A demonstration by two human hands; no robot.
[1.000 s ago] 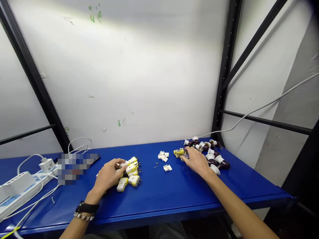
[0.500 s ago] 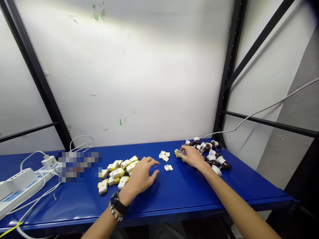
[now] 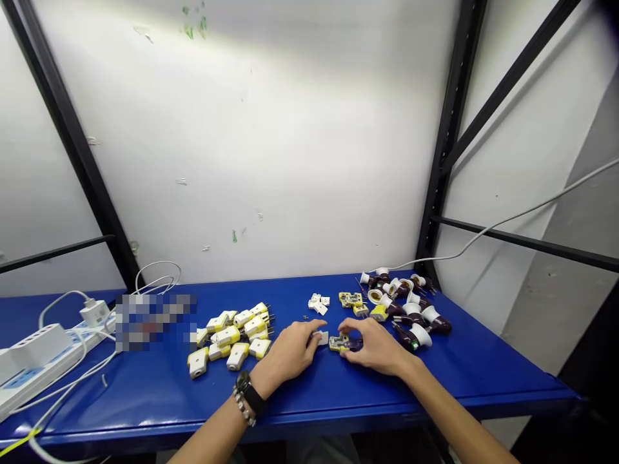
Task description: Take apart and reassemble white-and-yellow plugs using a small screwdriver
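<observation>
My left hand (image 3: 290,348) has thumb and forefinger closed on a small white plug cover (image 3: 323,338) near the front middle of the blue table. Just to its right, my right hand (image 3: 377,347) grips an opened yellow plug body (image 3: 337,343), its metal inner parts facing up. A narrow gap separates the two pieces. Beyond my hands lie several loose white covers (image 3: 319,303) and tiny screws (image 3: 305,317). More opened yellow plug bodies (image 3: 351,299) rest behind my right hand.
Several white-and-yellow plugs (image 3: 226,336) are heaped to the left of my left hand. Dark lamp holders with white rims (image 3: 422,334) crowd the right side. A white power strip (image 3: 48,354) with cables lies far left. Black shelf posts (image 3: 438,174) and a wall border the table.
My right hand has come toward me and left, bringing a yellow plug body from the back. My left hand has moved right and closed on the white cover.
</observation>
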